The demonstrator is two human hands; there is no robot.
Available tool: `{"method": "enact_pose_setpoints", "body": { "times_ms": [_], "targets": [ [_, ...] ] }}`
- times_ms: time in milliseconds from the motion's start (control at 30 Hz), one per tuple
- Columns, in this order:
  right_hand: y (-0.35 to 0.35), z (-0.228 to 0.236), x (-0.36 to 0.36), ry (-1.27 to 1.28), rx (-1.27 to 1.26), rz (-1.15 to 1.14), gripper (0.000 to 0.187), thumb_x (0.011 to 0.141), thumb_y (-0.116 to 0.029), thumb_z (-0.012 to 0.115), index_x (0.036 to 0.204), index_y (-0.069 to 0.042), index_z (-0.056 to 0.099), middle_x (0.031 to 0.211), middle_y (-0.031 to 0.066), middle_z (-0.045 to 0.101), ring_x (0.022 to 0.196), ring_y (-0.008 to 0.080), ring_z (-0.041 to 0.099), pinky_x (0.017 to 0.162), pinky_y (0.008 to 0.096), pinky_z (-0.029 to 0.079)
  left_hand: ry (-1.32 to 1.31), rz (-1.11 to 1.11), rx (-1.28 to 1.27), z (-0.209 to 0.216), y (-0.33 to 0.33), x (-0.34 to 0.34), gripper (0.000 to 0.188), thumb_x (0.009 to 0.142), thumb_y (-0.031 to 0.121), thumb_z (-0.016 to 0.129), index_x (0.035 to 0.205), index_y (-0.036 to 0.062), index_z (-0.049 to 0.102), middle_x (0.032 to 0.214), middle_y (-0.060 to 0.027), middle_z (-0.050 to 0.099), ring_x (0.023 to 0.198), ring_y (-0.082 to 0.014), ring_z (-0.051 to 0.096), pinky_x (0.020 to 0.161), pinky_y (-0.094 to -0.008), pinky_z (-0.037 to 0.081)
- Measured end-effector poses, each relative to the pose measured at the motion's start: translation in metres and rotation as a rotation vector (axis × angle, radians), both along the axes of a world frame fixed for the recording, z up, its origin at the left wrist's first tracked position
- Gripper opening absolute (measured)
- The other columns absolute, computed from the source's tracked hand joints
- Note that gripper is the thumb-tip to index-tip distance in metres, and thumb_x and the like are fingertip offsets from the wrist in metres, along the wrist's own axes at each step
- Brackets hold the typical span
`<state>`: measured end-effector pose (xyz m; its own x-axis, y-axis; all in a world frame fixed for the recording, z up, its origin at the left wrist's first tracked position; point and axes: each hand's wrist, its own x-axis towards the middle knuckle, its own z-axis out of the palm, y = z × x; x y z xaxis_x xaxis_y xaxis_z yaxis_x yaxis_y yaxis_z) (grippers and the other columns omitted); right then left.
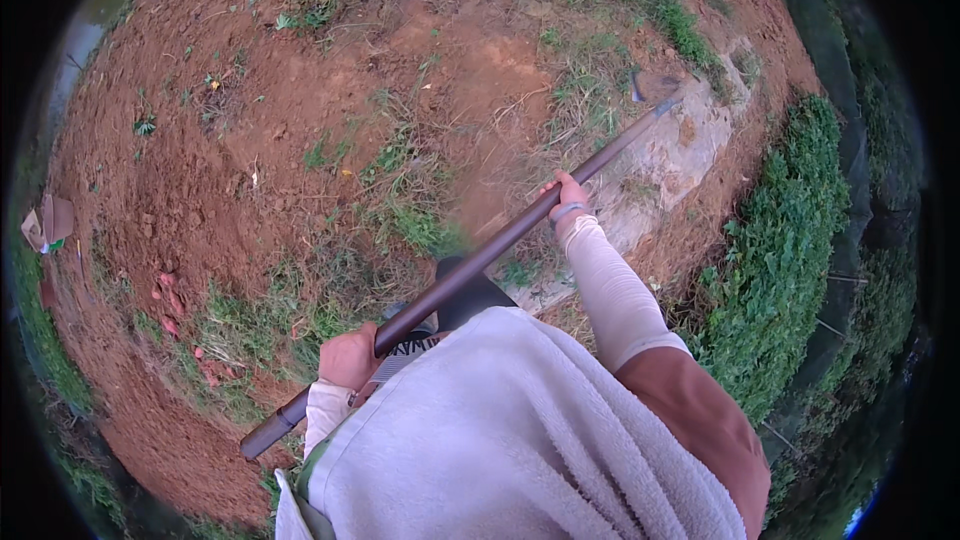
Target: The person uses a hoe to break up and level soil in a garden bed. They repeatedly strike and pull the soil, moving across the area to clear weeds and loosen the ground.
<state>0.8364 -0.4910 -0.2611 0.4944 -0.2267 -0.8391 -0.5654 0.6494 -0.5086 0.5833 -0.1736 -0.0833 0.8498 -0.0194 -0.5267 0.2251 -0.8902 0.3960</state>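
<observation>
A long brown-handled hoe (505, 240) slants across my body from lower left to upper right. Its head (655, 88), a blade partly coloured like the soil, is at the far right over a pale strip of ground. My left hand (350, 356) is wrapped round the shaft near its butt end, close to my waist. Farther up the shaft, my right hand (568, 192) grips it with the arm stretched forward. Whether the blade touches the ground I cannot tell. A white towel (480, 430) hangs over my front and hides part of my legs.
Reddish loose soil (200, 180) with tufts of grass (420, 225) spreads ahead. Several red-skinned roots (170, 305) lie at the left. A light brown container (50, 222) stands at the far left. Along the right runs a leafy green row (785, 255) beside dark netting (845, 270).
</observation>
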Motion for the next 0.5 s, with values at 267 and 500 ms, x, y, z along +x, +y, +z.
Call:
{"method": "enact_pose_setpoints", "body": {
  "times_ms": [267, 500],
  "targets": [
    [0.063, -0.032, -0.074, 0.263, 0.134, 0.051, 0.011, 0.074, -0.008, 0.053, 0.079, -0.005, 0.044, 0.059, 0.0090, 0.047, 0.048, 0.0235, 0.048, 0.047, 0.0382, 0.043, 0.153, -0.060, 0.286, 0.032, 0.046, -0.057, 0.023, 0.068, 0.030, 0.056, 0.069, 0.0084, 0.051, 0.054, -0.0136, 0.054, 0.051, -0.0311, 0.055, 0.046, -0.0414, 0.042],
    [0.063, -0.020, -0.068, 0.270, 0.104, 0.199, 0.008, 0.072, -0.007, 0.052, 0.076, -0.003, 0.047, 0.061, 0.0095, 0.049, 0.055, 0.0250, 0.050, 0.052, 0.0403, 0.044, 0.224, -0.034, 0.336, -0.002, 0.058, -0.055, 0.026, 0.068, 0.036, 0.052, 0.073, 0.0112, 0.055, 0.058, -0.0129, 0.057, 0.056, -0.0301, 0.057, 0.050, -0.0411, 0.044]
  ]
}}
